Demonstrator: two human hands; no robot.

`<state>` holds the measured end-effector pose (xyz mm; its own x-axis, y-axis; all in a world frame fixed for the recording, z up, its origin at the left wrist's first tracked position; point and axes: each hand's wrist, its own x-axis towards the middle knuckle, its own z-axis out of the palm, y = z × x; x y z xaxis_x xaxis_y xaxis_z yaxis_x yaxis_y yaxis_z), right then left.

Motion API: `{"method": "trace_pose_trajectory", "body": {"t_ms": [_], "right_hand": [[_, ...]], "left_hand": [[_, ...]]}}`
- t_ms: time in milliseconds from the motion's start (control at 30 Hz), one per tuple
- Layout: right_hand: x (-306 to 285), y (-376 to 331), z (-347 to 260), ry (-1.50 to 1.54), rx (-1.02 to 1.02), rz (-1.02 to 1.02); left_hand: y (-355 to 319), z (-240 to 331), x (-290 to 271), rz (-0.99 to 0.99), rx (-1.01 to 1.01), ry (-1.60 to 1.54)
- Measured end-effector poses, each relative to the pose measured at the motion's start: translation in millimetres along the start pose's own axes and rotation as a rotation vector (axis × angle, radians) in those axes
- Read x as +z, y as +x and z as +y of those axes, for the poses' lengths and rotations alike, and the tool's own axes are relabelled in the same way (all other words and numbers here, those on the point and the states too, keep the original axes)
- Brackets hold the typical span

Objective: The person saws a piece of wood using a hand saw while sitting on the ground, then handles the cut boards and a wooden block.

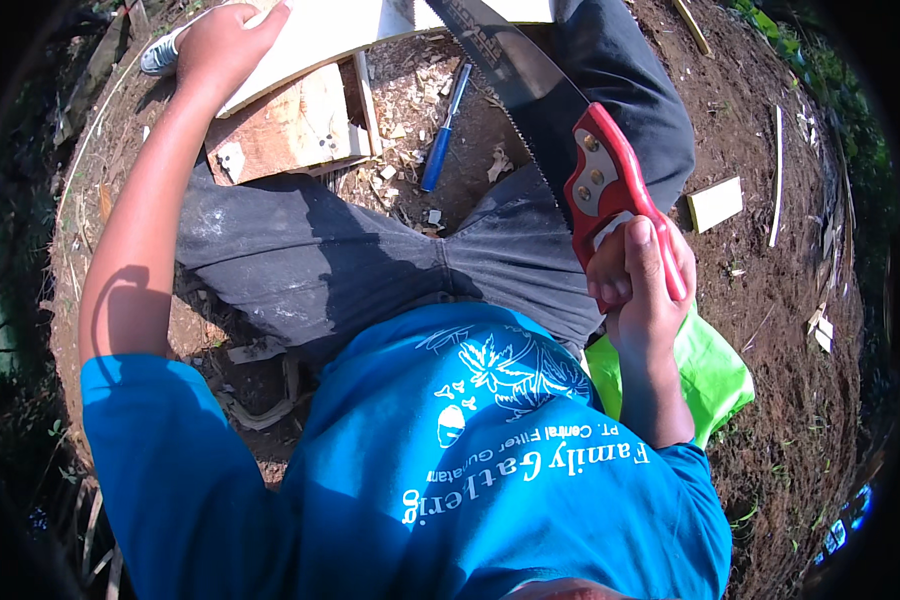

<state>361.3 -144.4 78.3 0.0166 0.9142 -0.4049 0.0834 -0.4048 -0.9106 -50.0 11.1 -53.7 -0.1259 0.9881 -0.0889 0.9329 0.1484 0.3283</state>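
My right hand (642,265) is wrapped round the red handle of a hand saw (615,165). The saw's dark toothed blade slants up and left, and its far end lies over the edge of a pale wooden board (355,22) at the top. My left hand (225,45) grips that board near its left side, thumb stretched along the top; the other fingers are partly hidden. Below the board sits a wooden block (280,125) with a narrow upright strip beside it. A blue-handled chisel-like tool (438,155) lies on the ground between my legs.
Wood shavings (410,75) litter the soil between my legs. To the right lie a small board offcut (716,203) and a thin strip (777,175). Bright green cloth (715,375) rests beside my right forearm. My shoe (160,55) shows at the upper left.
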Motion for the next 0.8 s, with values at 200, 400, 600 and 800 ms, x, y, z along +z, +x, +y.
{"method": "trace_pose_trajectory", "body": {"t_ms": [200, 400, 600, 800], "right_hand": [[117, 202, 39, 0.274, -0.02, -0.066], [155, 266, 45, 0.322, -0.17, -0.157], [156, 242, 58, 0.39, -0.223, -0.164], [150, 213, 72, 0.32, -0.395, -0.149]], "left_hand": [[10, 3, 4, -0.002, 0.062, 0.023], [8, -3, 1, -0.006, 0.047, 0.084], [2, 9, -5, 0.036, 0.032, 0.154], [12, 3, -4, -0.133, -0.034, 0.167]]}}
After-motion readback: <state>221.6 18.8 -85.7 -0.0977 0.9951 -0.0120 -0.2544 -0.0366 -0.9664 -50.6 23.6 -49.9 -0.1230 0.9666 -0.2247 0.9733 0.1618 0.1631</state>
